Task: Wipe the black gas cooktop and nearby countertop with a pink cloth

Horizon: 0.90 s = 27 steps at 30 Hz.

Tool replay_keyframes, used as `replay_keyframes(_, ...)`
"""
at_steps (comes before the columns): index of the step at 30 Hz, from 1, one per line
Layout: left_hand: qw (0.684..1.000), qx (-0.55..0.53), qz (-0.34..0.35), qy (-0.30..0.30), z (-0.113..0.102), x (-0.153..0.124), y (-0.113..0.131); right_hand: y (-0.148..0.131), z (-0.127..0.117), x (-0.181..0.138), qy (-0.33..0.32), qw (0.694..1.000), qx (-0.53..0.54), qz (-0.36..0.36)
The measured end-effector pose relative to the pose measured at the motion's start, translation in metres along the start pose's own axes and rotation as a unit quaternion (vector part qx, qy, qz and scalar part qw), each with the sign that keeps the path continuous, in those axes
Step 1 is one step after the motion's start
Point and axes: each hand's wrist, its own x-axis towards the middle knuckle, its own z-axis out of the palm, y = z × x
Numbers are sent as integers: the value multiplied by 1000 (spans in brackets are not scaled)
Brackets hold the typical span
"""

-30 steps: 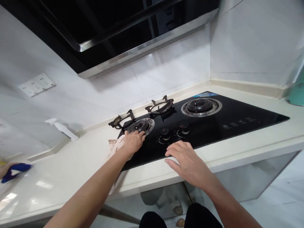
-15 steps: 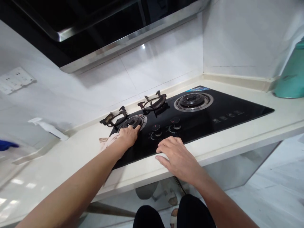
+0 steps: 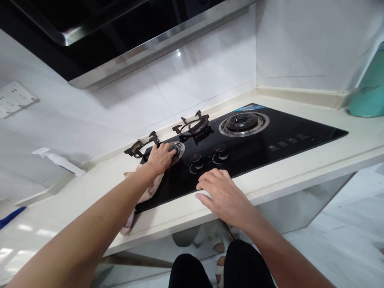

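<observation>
On the left burner of the black glass gas hob (image 3: 249, 154), my left hand (image 3: 162, 158) has its fingers curled over the dark burner cap (image 3: 172, 147), which it mostly covers. A pinkish cloth (image 3: 151, 191) lies under my left wrist, across the hob's left edge and down to the counter front. My right hand (image 3: 217, 190) rests at the counter's front edge, thumb apart from loosely bent fingers, near the two control knobs (image 3: 196, 160). Two dark pan supports (image 3: 193, 129) stand off the burners along the back. The right burner (image 3: 243, 123) is bare of its support.
A black range hood (image 3: 120, 44) hangs low over the hob. White bottle-like object (image 3: 60, 162) lies at the left wall, and a blue item (image 3: 12, 218) sits farther left on the cream counter (image 3: 87, 196). A green container (image 3: 367, 94) stands at the right.
My left hand has shifted slightly, its fingers now curled more over the burner cap. The left forearm has risen, uncovering more of the cloth. My right hand has stayed put.
</observation>
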Motion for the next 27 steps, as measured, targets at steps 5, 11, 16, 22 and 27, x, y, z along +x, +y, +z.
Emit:
replay_keyframes(5,996,-62,-63,-1,13,-10,-9,1,2,-1,5,1000,-1,-3)
replay_keyframes(11,997,-61,-39,22,11,-3,2,2,2,-2,0,1000,-5,-5)
replay_keyframes(16,996,-56,-74,-2,12,9,13,1,1,-1,-3,1000,-13,-6)
replay_keyframes(22,994,-61,-87,-22,12,14,17,1,1,-1,-6,999,-32,-9)
replay_keyframes(27,993,-63,-91,-35,5,20,18,0,0,-1,-6,999,-37,-12)
